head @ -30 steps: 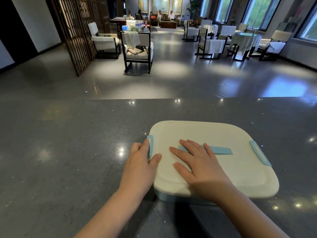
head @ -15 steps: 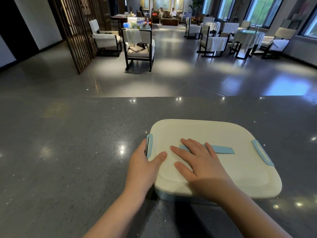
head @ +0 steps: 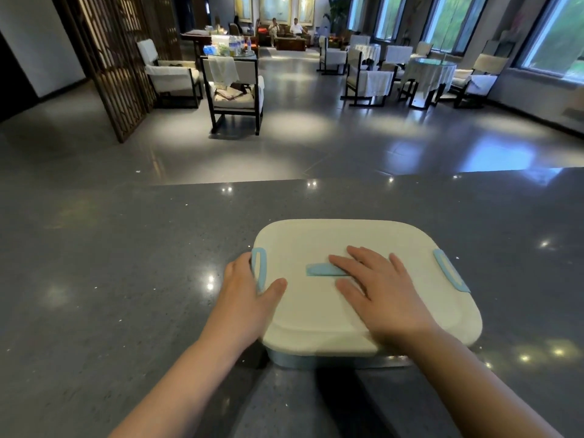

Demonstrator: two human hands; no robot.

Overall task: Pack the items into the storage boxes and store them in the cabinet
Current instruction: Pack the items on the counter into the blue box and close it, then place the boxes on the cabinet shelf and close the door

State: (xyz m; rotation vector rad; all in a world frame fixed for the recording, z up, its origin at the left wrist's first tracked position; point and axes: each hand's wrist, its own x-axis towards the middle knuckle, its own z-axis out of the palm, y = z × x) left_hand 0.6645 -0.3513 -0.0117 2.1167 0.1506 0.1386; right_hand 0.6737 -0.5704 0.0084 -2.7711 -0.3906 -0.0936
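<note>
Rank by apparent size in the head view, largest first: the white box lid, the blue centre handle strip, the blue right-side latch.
1. White box lid, by far the largest.
2. Right-side latch and centre handle strip: unranked, since the right hand partly covers the strip.

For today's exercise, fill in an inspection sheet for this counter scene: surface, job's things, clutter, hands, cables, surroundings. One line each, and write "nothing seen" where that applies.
Surface: dark grey speckled counter, glossy, with light reflections.
Job's things: one storage box lying flat near the front edge, cream lid on; blue side clip lies flat on the lid; blue centre handle partly under fingers.
Clutter: nothing seen on the counter.
Hands: left hand grips the box's left edge at the left clip, thumb on the lid; right hand rests flat on the lid, fingers spread.
Cables: nothing seen.
Surroundings: lounge with armchair, wooden lattice screen, windows, seated people far off.
</note>
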